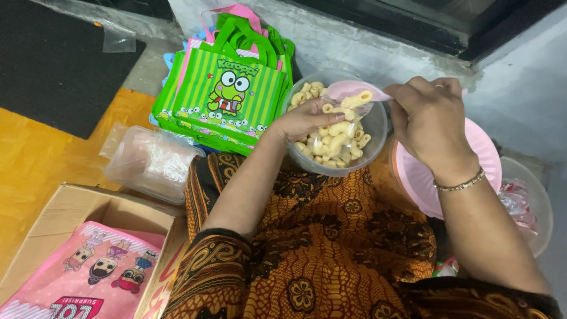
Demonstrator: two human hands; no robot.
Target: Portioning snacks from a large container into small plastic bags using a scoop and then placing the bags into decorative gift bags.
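Small clear bag (339, 127) of macaroni pinched between both hands, left (310, 121) and right (428, 118), over the clear tub (372, 155).

A stack of green striped tote bags (227, 94) with a cartoon frog printed on the front stands on the floor, with pink and blue bags tucked behind it. Just beside it lies a clear plastic lidded box (152, 162). Nearer the lower left corner sits an open cardboard box (71, 212) holding a pink bag with cartoon dolls (94, 274). A dark mat (56, 65) covers the upper left of the orange floor (35, 159). A crumpled clear plastic bag (118, 38) lies by the mat's edge.
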